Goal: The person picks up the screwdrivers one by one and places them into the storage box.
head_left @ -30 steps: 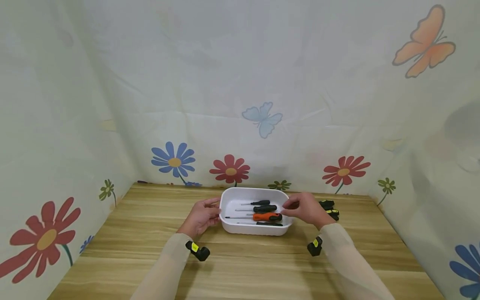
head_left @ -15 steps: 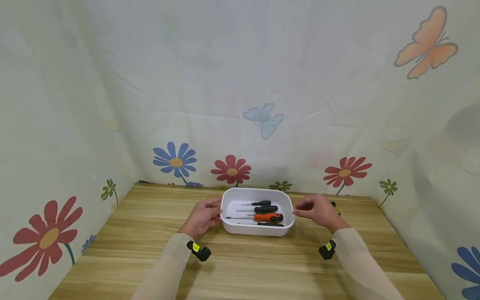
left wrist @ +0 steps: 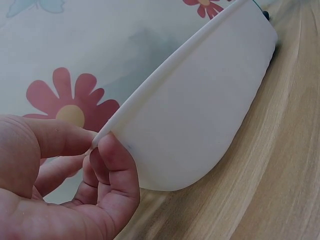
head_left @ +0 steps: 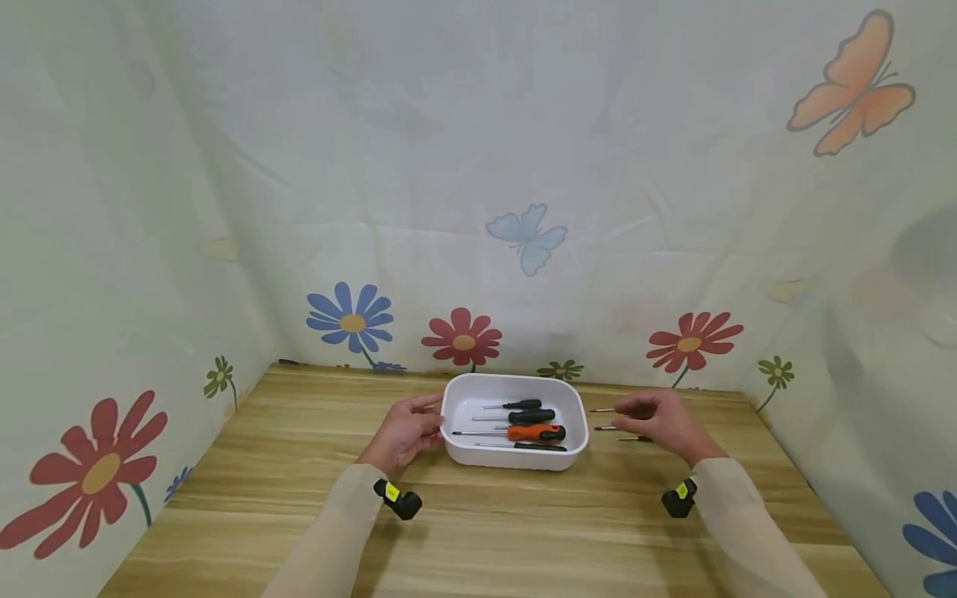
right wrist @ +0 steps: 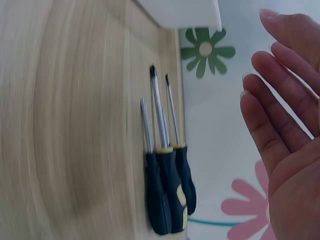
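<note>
White plastic tray (head_left: 486,458) on a wood-grain table (head_left: 478,531), near the table's back edge and slightly right of its middle. Inside the tray, in a row of four with shafts toward its left edge and handles toward its right: at the back a small black screwdriver (head_left: 523,404), next a thicker black screwdriver (head_left: 534,416), then an orange-and-black screwdriver (head_left: 529,433), and along the front edge a slim dark screwdriver (head_left: 540,447). Just behind the orange handle, what looks like a short bit of another metal shaft (head_left: 499,428), the rest hidden.

Left hand (head_left: 404,430) at the tray's left edge, with the rim pinched between thumb and fingers. Right hand (head_left: 665,422) well apart from the left, off the tray, past its right edge, toward the table's back right corner; fingers loosely stretched, thumb apart from them, bare palm in the right wrist view.

Near the right hand but apart from it, three in a row on the table with tips toward the tray: a thin screwdriver (right wrist: 185,175) nearest the back edge, a thick screwdriver with yellow patches (right wrist: 169,182) in the middle, a plain dark screwdriver (right wrist: 158,200) in front. Dark handles bunched close together, mostly hidden behind the hand in the head view.

On both forearms, pale sleeves (head_left: 321,536), with black wrist devices (head_left: 398,500) near the cuffs. Behind the table's back edge, a pale cloth (head_left: 374,149) printed with flowers (head_left: 461,332) and butterflies (head_left: 531,241).
</note>
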Demonstrator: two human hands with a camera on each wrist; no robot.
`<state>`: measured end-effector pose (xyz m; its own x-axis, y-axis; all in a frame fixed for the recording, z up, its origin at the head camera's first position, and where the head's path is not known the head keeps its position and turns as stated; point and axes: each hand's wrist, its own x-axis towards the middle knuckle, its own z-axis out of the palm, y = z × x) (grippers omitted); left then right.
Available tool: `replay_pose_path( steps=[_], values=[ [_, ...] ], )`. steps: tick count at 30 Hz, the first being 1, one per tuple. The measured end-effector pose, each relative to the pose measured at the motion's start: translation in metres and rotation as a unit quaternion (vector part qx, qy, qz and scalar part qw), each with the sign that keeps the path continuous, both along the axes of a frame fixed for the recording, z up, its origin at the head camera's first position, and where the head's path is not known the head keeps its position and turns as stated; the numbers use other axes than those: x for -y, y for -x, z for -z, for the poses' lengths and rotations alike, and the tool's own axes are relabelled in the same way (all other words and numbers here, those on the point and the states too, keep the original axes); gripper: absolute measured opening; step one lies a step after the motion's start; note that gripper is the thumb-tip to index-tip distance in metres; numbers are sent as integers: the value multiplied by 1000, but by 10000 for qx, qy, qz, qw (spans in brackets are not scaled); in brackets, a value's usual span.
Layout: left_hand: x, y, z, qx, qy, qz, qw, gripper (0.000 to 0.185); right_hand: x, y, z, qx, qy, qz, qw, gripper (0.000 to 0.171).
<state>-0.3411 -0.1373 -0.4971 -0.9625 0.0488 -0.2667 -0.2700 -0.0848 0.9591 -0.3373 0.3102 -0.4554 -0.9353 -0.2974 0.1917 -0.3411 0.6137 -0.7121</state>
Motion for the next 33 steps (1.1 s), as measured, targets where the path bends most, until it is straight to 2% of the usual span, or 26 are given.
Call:
replay_pose_path(
  steps=[6,11,19,28,33],
  values=[
    [0,2,1,2,-43,56,10000,50,-18,1,2,-112,-43,2,9999,27],
    [-1,0,-1,-59,-27,110,9999,50,-32,3,9,-130,-427,279,9986,24],
    [-2,1,2,-97,-137,121,9998,52,-49,6,23,-102,-851,595,9945,29],
    [0,0,0,-90,-138,114,9998,52,-66,5,31,53,-541,754,9957,32],
    [1,1,1,-84,-135,94,9998,51,-74,7,37,-88,-761,869,9933,27]
  ],
)
